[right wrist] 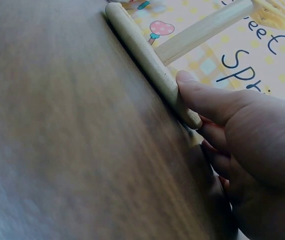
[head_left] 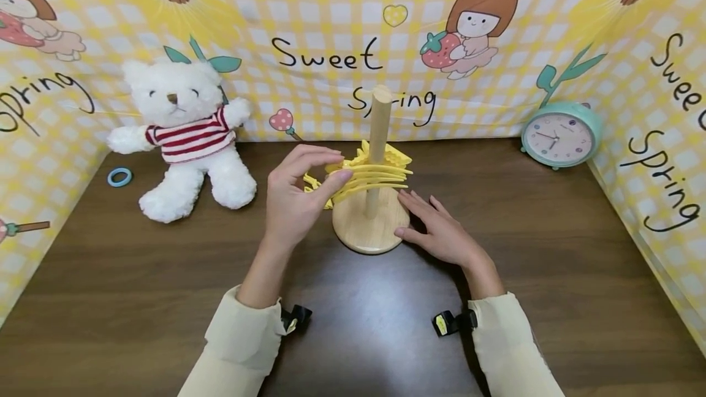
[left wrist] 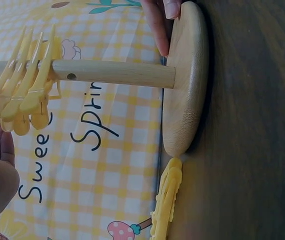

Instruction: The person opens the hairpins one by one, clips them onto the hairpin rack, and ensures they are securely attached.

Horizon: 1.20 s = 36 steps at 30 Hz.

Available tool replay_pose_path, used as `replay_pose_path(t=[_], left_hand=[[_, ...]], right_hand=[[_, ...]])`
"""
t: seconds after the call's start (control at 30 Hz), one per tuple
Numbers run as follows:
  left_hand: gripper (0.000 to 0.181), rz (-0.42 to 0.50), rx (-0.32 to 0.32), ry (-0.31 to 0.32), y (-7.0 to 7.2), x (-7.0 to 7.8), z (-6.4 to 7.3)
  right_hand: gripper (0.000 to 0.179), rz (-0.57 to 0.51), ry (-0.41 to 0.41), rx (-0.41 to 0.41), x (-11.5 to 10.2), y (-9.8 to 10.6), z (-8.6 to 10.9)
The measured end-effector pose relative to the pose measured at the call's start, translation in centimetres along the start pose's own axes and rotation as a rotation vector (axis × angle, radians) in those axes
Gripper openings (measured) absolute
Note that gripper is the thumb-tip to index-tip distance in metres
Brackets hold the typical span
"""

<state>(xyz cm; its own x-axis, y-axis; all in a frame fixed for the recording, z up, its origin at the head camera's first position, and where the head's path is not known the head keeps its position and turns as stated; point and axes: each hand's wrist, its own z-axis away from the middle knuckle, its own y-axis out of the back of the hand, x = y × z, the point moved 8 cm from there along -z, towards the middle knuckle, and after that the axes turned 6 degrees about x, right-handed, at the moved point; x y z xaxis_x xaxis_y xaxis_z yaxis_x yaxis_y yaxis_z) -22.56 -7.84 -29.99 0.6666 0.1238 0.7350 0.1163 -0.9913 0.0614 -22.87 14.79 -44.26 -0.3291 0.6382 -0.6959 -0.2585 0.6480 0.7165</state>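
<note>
A yellow hair claw clip [left wrist: 25, 95] is around the upright post [left wrist: 117, 74] of a wooden stand, well above the round base [head_left: 368, 231]. My left hand [head_left: 292, 201] pinches the clip's near end between thumb and fingers; its curved teeth reach across the post. My right hand [head_left: 444, 231] grips the base at its right edge, the thumb [right wrist: 202, 95] over the rim and the other fingers partly hidden along the side. On the table at the base's left lies another yellow claw clip [left wrist: 165, 200], partly covered by my left hand in the head view.
A white teddy bear [head_left: 187, 139] in a striped shirt lies at the back left, with a blue ring [head_left: 119, 177] beside it. A mint alarm clock [head_left: 561, 136] stands at the back right. Printed cloth [head_left: 320, 11] borders the brown table [head_left: 138, 299].
</note>
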Motion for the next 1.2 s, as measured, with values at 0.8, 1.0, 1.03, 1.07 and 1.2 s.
replay_pose_path(t=[0.8, 1.0, 1.03, 1.07, 1.2], left_hand=[[0.026, 0.002, 0.05, 0.147, 4.2, -3.1, -0.3], [0.028, -0.054, 0.075, 0.269, 5.9, -6.0, -0.2], [0.029, -0.064, 0.077, 0.286, 6.1, -6.5, -0.2], [0.029, -0.075, 0.079, 0.302, 6.3, -7.0, -0.2], [0.029, -0.095, 0.084, 0.365, 6.9, -8.6, 0.2]], right_hand=[[0.077, 0.0, 0.007, -0.004, -0.2, -0.2, 0.1], [0.077, 0.004, 0.0, -0.003, -0.1, -0.1, 0.2], [0.077, 0.005, 0.001, -0.004, -0.1, -0.1, 0.2], [0.077, 0.006, 0.001, -0.005, -0.1, -0.1, 0.2], [0.077, 0.008, -0.001, -0.004, -0.1, 0.0, 0.1]])
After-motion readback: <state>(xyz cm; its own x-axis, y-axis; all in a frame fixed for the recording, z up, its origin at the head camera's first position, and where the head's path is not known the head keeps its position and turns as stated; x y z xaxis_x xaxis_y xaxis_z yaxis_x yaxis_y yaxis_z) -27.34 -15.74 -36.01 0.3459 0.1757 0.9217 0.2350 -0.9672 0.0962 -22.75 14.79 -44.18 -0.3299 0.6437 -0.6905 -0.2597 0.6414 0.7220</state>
